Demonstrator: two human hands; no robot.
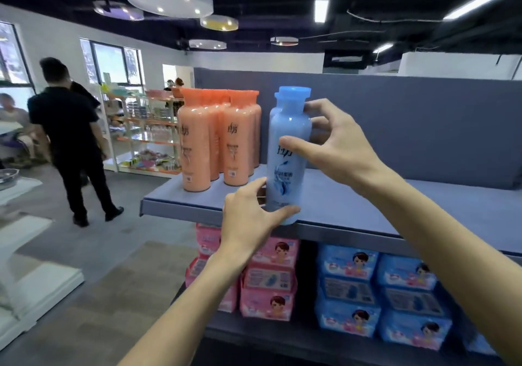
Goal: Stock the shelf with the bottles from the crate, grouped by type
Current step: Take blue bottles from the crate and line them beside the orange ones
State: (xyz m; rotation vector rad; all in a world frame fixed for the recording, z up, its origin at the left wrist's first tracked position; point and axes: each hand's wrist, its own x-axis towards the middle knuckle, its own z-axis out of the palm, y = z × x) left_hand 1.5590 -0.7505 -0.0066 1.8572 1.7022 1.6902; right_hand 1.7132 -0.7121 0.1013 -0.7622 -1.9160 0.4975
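At shelf point(353, 204) edge, hands point(336, 151) grip blue bottle point(288, 151)

- Below me, pink packs point(268, 278) sit beside blue packs point(378, 289).
- A person in black point(70, 136) stands left.
- Far racks point(147, 134) hold what may be small goods.

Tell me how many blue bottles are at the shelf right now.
2. One blue bottle is at the shelf's front edge, gripped by the left hand and right hand. A second blue bottle peeks out directly behind it; more may be hidden.
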